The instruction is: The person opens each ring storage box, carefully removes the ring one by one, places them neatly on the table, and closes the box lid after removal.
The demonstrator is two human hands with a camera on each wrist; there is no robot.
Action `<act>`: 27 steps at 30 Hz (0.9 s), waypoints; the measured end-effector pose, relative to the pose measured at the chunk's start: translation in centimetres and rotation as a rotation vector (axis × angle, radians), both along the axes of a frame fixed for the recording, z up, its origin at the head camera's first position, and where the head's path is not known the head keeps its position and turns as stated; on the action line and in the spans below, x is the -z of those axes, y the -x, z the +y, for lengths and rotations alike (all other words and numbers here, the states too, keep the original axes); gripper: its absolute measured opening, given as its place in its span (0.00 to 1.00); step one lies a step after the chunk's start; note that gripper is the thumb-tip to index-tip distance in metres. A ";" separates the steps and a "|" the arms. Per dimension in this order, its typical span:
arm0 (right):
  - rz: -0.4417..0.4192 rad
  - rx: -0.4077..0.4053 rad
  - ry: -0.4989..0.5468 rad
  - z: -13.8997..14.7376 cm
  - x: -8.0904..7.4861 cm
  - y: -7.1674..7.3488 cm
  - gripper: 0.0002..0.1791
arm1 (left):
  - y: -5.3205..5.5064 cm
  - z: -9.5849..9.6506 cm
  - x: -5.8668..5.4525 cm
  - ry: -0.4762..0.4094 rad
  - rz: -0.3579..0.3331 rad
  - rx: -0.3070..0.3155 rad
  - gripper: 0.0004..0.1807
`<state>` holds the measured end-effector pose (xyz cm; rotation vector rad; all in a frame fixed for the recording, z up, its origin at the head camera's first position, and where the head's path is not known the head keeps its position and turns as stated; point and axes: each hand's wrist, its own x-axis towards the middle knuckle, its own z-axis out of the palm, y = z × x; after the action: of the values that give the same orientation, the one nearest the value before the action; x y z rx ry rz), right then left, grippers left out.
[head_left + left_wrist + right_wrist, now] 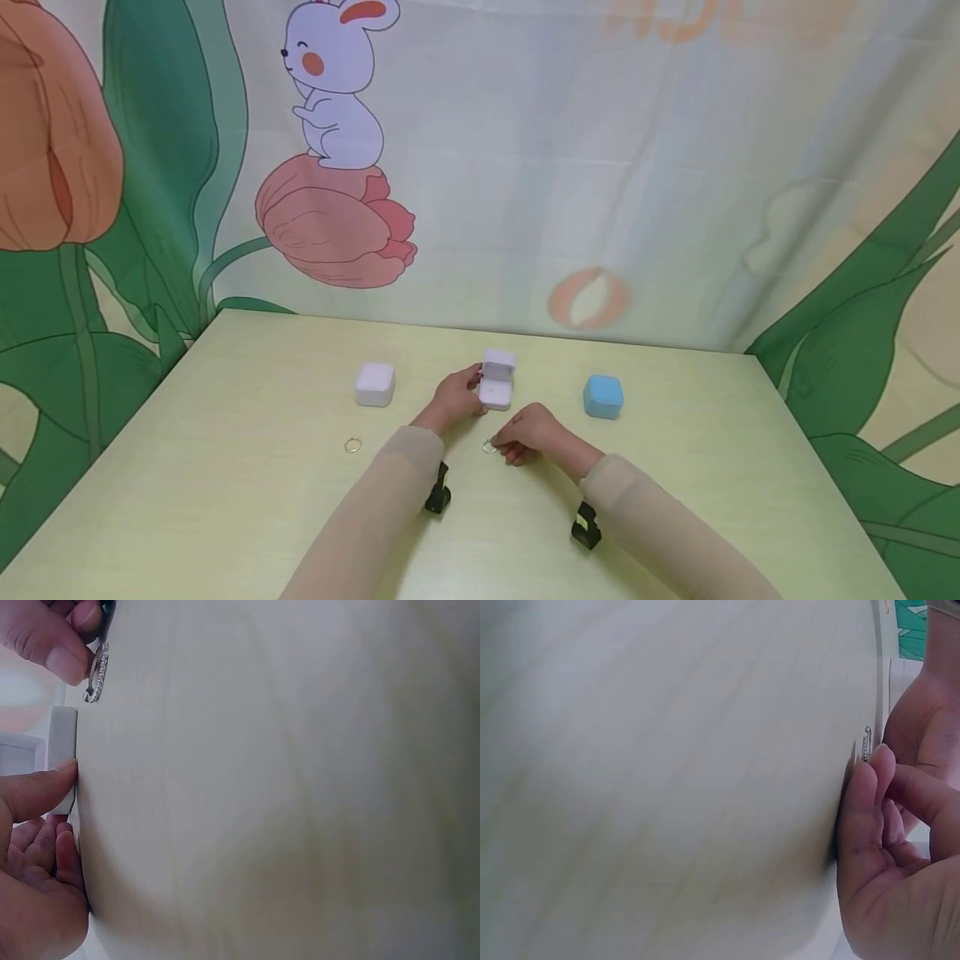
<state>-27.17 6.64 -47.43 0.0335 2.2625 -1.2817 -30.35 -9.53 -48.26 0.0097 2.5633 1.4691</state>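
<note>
A small white ring box [497, 393] stands with its lid up near the middle of the table. My left hand [459, 396] grips it from the left side; in the left wrist view the thumb lies on the box's [63, 742] near face and the other fingers are partly behind it. Just in front of the box, my right hand [528, 432] pinches a silver-coloured ring [97, 673] set with a row of small clear stones. In the right wrist view the ring [867, 742] stands edge-on beyond the thumb and fingertip, slightly above the table.
A closed white box [375, 384] stands to the left, with a gold-coloured ring [353, 445] in front of it. To the right is a closed blue box [603, 397]. A printed cloth [510, 183] hangs behind the table's [225, 467] far edge.
</note>
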 end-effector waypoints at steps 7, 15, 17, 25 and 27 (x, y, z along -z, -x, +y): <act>-0.018 -0.009 0.023 0.3 -0.2 -0.1 0.08 | 0.1 0.0 0.2 0.006 -0.004 0.008 0.46; -0.026 -0.013 0.034 0.4 -0.1 -0.1 0.09 | 0.2 -0.2 0.3 -0.005 -0.015 -0.003 0.45; -0.032 -0.013 0.041 0.4 -0.1 -0.2 0.10 | 0.2 -0.2 0.3 -0.001 -0.014 -0.005 0.45; -0.049 0.004 0.116 0.9 0.0 -0.6 0.15 | 0.0 -0.1 0.3 -0.007 -0.006 0.001 0.45; -0.049 0.004 0.134 1.0 -0.1 -0.7 0.16 | 0.1 0.0 0.3 -0.009 -0.007 0.001 0.45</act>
<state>-26.43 7.62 -47.36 0.0209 2.1321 -1.4159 -30.44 -9.52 -48.51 0.0068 2.5510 1.4778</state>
